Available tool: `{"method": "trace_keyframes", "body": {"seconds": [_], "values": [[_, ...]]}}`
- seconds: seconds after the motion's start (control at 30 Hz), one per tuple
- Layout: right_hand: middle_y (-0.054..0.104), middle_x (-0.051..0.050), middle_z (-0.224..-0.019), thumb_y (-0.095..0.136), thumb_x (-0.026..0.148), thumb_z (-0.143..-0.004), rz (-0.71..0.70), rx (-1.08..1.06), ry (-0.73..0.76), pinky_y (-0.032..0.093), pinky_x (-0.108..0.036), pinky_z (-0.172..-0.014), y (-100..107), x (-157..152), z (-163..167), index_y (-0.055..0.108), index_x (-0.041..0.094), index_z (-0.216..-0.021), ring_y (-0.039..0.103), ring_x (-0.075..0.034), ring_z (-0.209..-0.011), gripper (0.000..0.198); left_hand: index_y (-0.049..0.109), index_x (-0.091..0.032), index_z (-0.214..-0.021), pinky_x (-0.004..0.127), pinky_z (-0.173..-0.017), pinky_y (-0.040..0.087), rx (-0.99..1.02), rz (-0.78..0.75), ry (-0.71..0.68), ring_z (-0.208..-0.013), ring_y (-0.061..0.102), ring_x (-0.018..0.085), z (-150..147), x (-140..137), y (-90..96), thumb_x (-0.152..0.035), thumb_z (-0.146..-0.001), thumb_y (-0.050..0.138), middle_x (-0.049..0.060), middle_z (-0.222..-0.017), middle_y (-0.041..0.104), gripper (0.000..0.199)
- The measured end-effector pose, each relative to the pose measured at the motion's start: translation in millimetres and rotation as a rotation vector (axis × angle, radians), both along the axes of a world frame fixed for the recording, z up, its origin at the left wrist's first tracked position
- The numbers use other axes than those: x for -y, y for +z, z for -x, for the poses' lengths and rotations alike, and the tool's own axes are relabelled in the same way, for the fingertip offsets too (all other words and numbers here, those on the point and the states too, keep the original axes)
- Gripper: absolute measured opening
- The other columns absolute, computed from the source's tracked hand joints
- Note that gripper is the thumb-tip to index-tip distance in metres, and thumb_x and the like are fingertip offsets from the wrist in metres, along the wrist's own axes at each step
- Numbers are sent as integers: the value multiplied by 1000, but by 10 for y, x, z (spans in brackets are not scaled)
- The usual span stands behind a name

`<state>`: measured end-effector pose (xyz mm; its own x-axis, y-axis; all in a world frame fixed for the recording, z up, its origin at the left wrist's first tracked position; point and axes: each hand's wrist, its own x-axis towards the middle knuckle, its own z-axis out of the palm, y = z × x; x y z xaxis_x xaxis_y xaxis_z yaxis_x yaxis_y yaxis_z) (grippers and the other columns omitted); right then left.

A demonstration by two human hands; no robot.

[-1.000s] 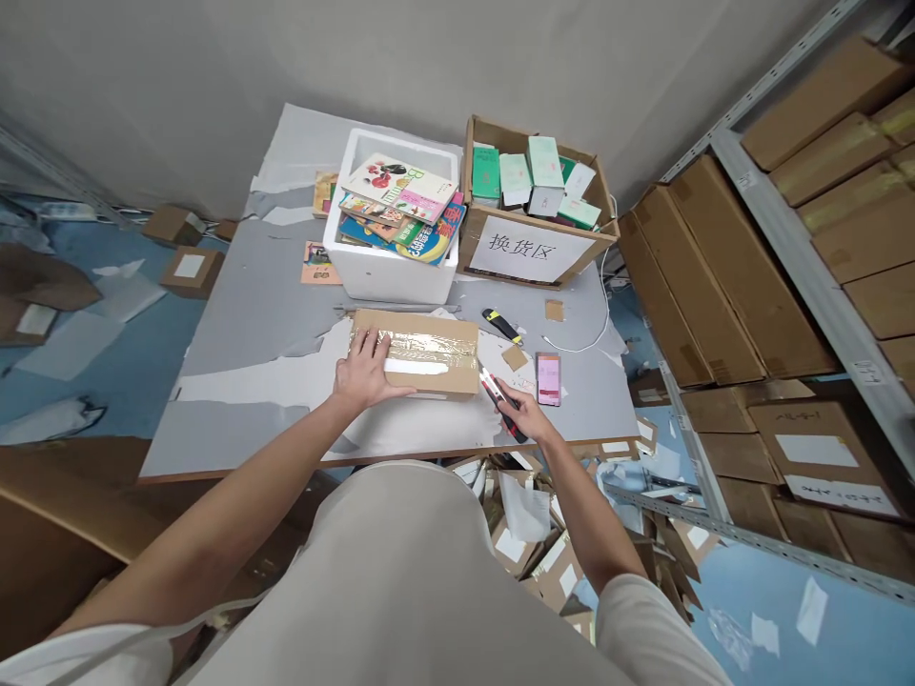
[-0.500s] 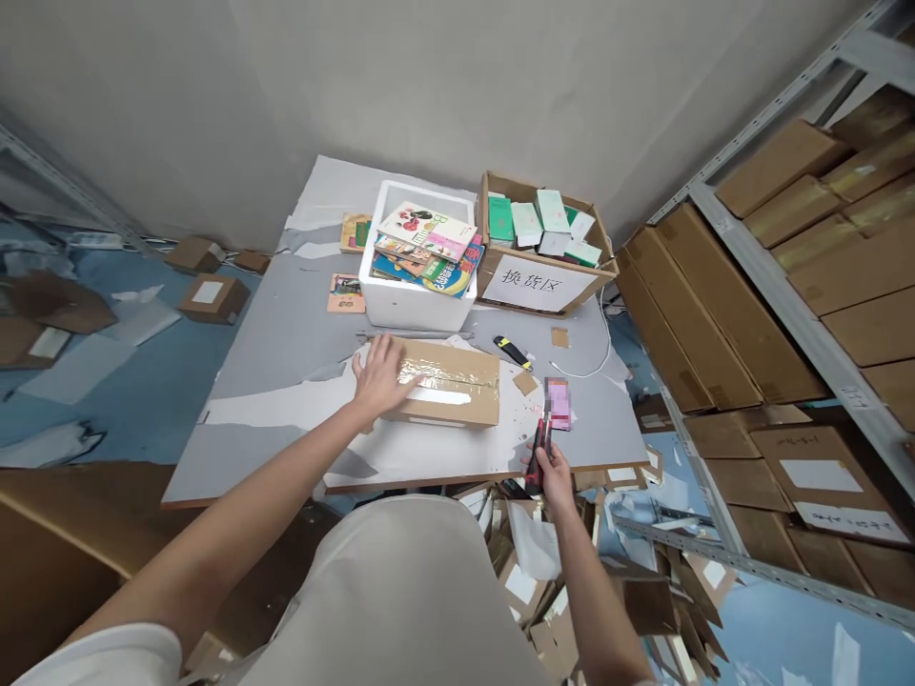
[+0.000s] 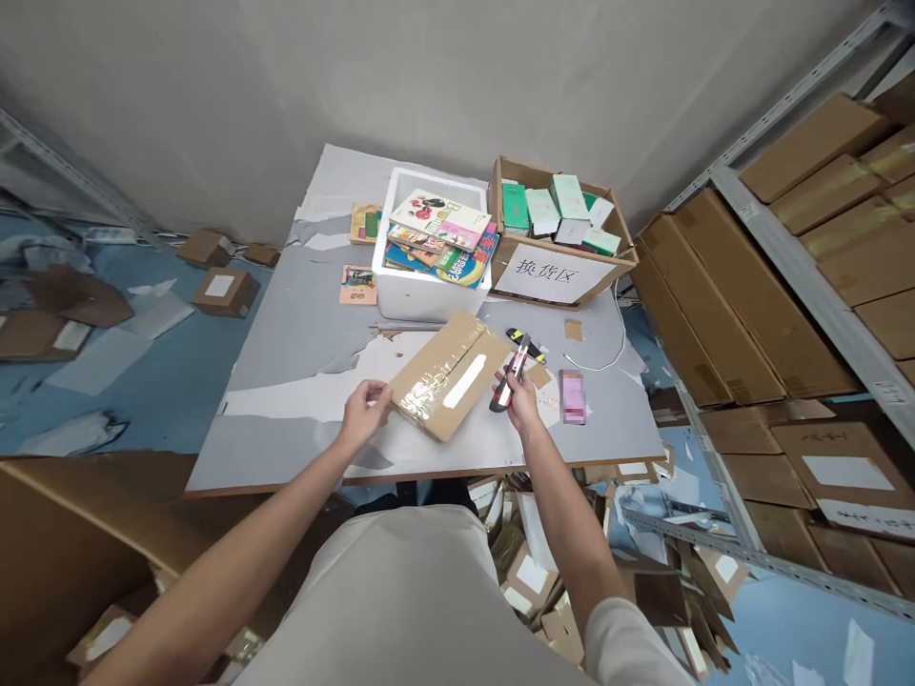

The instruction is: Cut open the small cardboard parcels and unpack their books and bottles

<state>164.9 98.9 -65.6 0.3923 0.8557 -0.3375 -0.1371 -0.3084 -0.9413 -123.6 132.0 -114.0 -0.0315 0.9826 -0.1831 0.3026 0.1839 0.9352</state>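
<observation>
A taped cardboard box (image 3: pixel 450 376) with a white label strip sits at an angle over the middle of the table. Its left corner is pinched in the fingers of my left hand (image 3: pixel 366 412). My right hand (image 3: pixel 520 395), just right of the box, is closed around a red and black box cutter (image 3: pixel 507 383) that points up and away. Behind that cutter lies a second one, a yellow and black box cutter (image 3: pixel 527 345), partly covered. A pink-screened phone (image 3: pixel 573 396) rests on the table to the right.
At the back of the table (image 3: pixel 264 367) stand a white foam box (image 3: pixel 421 298) of books and a carton (image 3: pixel 547 273) holding green and white boxes. Small books (image 3: pixel 357 285) lie at left, a white cable (image 3: pixel 607 360) at right. Shelves of cartons (image 3: pixel 736 295) line the right; cardboard litters the floor.
The box has turned and its right end has swung away from me. My left hand moved from its top to its left corner. My right hand brought the cutter up and left, beside the box.
</observation>
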Motion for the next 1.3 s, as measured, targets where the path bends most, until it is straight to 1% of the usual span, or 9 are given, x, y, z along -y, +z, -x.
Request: {"method": "trace_keyframes", "body": {"seconds": [0.13, 0.23, 0.37, 0.43, 0.57, 0.7, 0.93, 1.17, 1.3], "values": [[58, -9, -123, 58, 35, -92, 17, 21, 3, 53, -43, -87, -5, -35, 120, 55, 16, -123, 61, -21, -104, 36, 54, -22, -82, 34, -69, 52, 37, 65, -2, -78, 64, 20, -92, 568, -38, -55, -69, 60, 6, -86, 65, 36], [64, -7, -109, 57, 39, -91, 33, 43, -13, 55, -36, -77, -59, 217, 146, 57, 17, -117, 64, -17, -90, 34, 55, -22, -87, 37, -74, 53, -73, 68, -55, -89, 65, 23, -133, 554, 7, -44, -68, 61, 7, -93, 65, 30], [60, 3, -66, 67, 43, -80, 67, -51, -115, 49, -23, -51, -229, 776, 231, 57, 20, -97, 54, -10, -53, 31, 56, -18, -109, 39, -87, 52, -263, -41, -122, -111, 59, 26, -212, -143, 179, -30, -65, 59, 12, -117, 61, 45], [57, 5, -62, 76, 40, -70, 91, -240, -182, 47, -22, -46, -335, 1044, 369, 54, 21, -92, 51, -8, -47, 36, 54, -15, -120, 40, -95, 49, -333, -152, -195, -120, 54, 27, -315, -629, 269, -30, -71, 56, 14, -127, 57, 52], [70, 0, -92, 82, 36, -64, 83, -600, -247, 53, -24, -53, -471, 1308, 738, 50, 24, -92, 60, -9, -58, 44, 45, -13, -136, 42, -111, 35, -372, -185, -285, -137, 38, 29, -574, -1337, 314, -28, -72, 57, 15, -150, 38, 66], [69, -3, -115, 80, 34, -69, 43, -728, -230, 57, -26, -66, -489, 1239, 918, 50, 26, -100, 67, -12, -79, 44, 39, -14, -141, 39, -108, 38, -300, -86, -311, -127, 50, 27, -703, -1487, 217, -21, -68, 58, 14, -144, 47, 76], [72, -3, -105, 79, 31, -69, 32, -630, -232, 57, -25, -65, -501, 994, 521, 51, 25, -100, 67, -12, -75, 42, 44, -19, -126, 40, -99, 45, -262, -47, -136, -114, 58, 26, -341, -1221, 100, -25, -62, 66, 11, -127, 58, 68], [68, -2, -107, 75, 35, -68, -65, -357, -166, 56, -27, -68, -404, 80, -99, 50, 24, -103, 65, -12, -74, 44, 40, -18, -108, 45, -95, 46, -355, -88, 51, -109, 56, 27, 39, -127, 45, -52, -67, 69, 11, -113, 51, 61], [65, 0, -91, 67, 43, -73, -6, -26, 24, 50, -25, -54, -328, 9, -374, 49, 22, -105, 61, -10, -57, 42, 39, -19, -108, 48, -93, 46, -387, 49, 136, -106, 56, 28, -3, 247, 96, -61, -66, 68, 8, -105, 50, 66]]}}
